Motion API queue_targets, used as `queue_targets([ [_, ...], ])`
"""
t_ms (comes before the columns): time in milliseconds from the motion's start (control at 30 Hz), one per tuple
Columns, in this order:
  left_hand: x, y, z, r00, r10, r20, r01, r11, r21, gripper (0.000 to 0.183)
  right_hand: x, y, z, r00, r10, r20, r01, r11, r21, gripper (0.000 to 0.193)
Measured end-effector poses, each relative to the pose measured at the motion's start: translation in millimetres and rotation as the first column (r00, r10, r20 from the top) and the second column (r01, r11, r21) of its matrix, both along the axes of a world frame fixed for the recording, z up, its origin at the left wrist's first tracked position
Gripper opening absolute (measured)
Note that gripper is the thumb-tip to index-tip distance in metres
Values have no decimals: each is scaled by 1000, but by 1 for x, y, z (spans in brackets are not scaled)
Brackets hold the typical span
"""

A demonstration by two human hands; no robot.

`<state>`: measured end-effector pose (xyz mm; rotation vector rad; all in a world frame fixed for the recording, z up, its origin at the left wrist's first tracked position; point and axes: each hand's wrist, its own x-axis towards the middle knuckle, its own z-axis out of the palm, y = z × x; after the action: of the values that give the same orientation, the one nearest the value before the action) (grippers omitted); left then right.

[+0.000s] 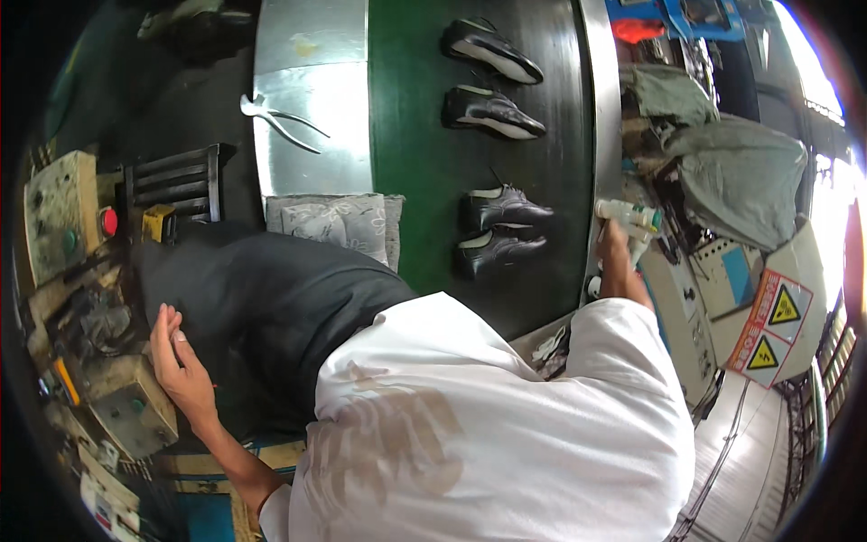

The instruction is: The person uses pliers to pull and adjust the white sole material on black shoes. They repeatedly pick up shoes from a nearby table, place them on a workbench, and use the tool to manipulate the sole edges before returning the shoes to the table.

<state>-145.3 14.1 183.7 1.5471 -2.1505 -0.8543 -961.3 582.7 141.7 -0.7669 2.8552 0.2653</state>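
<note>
OK, head view: my right grip (616,255) is at the green-capped bottle (623,211), by the metal rail (603,117); can't tell whether it's clasping it. My left grip (185,372) is unclenched, palm flattened, near the control box (131,408). Four black shoes (495,110) sit on the green belt (408,154). Pincers (260,110) lie on the steel tabletop (316,86), beyond the grey cushion (332,222).

Plastic bottle (625,213), glossy leather-like shoes (495,111), shiny metal panel (330,86)
</note>
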Motion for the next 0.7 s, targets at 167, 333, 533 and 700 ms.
queue_targets([
  [167, -37, 6, -9, 993, -119, 29, 115, 988, 105, 41, 235, -10, -89, -243, -607, 757, 910, -413, -39, 118],
  [333, -52, 15, -6, 978, -209, -5, 209, 971, 115, 40, 235, -91, -177, -30, -174, 984, 983, -182, -2, 109],
  [533, -68, 22, -15, 977, -174, -126, 183, 981, 59, 38, 189, -201, -162, 220, -222, 950, 960, -123, -251, 84],
  [700, -99, 29, -15, 945, -190, -267, 203, 979, 19, 35, 166, -323, -108, 348, -74, 934, 932, -79, -354, 47],
])
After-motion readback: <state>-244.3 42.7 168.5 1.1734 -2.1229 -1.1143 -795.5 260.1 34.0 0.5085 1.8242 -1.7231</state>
